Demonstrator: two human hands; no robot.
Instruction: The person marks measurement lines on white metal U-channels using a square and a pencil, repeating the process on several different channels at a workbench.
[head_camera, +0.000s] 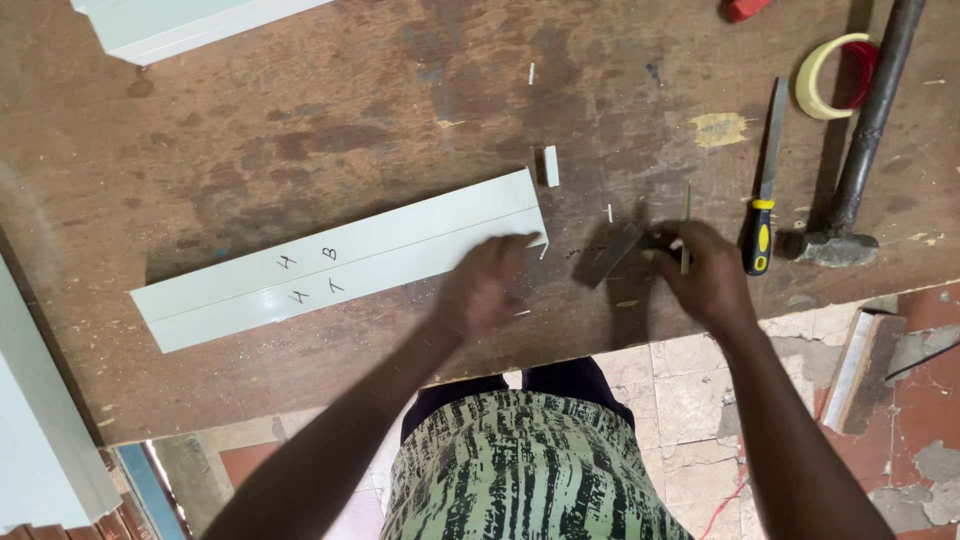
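Left hand, blurred, grip unclear, is laid at the white strip's right end; a dark block is gripped by right hand just beside it. Strip already marked and cut; trimming unfinished.

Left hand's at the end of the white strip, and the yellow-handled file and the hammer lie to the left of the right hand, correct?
Not quite. The head view shows the file and hammer to the right of the right hand. The left hand is at the white strip's end.

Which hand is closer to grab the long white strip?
Left. The left hand hovers right at the end of the long white strip, while the right hand is away, holding a small dark tool.
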